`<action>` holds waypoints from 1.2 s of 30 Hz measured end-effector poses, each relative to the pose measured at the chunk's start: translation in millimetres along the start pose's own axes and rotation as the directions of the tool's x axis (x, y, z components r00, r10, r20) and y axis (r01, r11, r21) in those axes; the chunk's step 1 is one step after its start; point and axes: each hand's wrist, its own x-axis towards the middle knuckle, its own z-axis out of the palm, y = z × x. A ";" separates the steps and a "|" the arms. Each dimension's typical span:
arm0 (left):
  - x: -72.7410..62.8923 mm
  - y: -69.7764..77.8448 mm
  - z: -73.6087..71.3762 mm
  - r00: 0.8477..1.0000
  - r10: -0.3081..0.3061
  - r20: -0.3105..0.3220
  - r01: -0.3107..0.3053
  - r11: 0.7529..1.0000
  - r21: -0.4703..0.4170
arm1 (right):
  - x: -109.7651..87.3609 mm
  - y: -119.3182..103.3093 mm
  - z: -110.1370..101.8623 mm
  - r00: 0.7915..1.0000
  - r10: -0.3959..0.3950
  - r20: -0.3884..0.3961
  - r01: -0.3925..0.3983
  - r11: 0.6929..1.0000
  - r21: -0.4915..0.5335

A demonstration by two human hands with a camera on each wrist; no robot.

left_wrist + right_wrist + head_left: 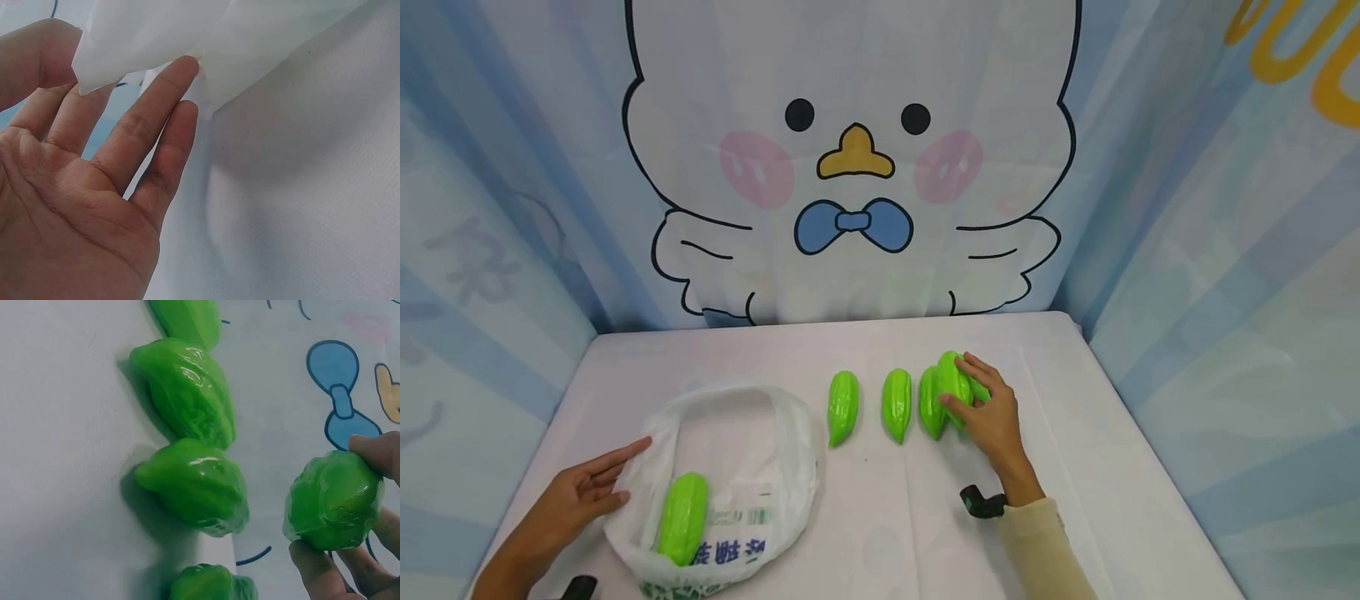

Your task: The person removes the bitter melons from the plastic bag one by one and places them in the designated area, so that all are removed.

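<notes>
My right hand (996, 421) grips a glossy green bitter melon (953, 379) between thumb and fingers. In the right wrist view this held melon (334, 500) hangs above the tabletop, apart from the row. One melon (931, 404) lies just left of it and another (981, 392) shows partly behind the fingers. My left hand (580, 496) is at the left side of a white plastic bag (801, 475), fingers extended. Close up in the left wrist view, its fingertips (187, 65) touch the thin plastic (250, 50). Inside the wide-mouthed bag lies one melon (683, 518).
Two more bitter melons, a left one (843, 408) and a middle one (897, 406), lie between the bag and my right hand. A white cloth covers the table (880, 533). Printed curtains (850, 275) stand behind it and along both sides.
</notes>
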 end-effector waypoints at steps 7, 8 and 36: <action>-0.5 -1.0 -0.1 1.000 0.005 0.002 -0.005 1.000 -0.001 | 3.2 4.2 -15.2 0.999 0.022 -0.023 -0.022 1.000 0.022; -0.6 -1.2 0.0 1.000 0.013 0.001 -0.013 1.000 -0.001 | 3.7 5.4 -17.2 0.999 0.028 -0.025 -0.027 0.999 0.021; 1.1 -1.3 0.6 1.000 -0.008 0.005 0.008 1.000 -0.010 | 19.1 46.7 -62.5 0.987 0.151 -0.059 -0.156 0.985 -0.078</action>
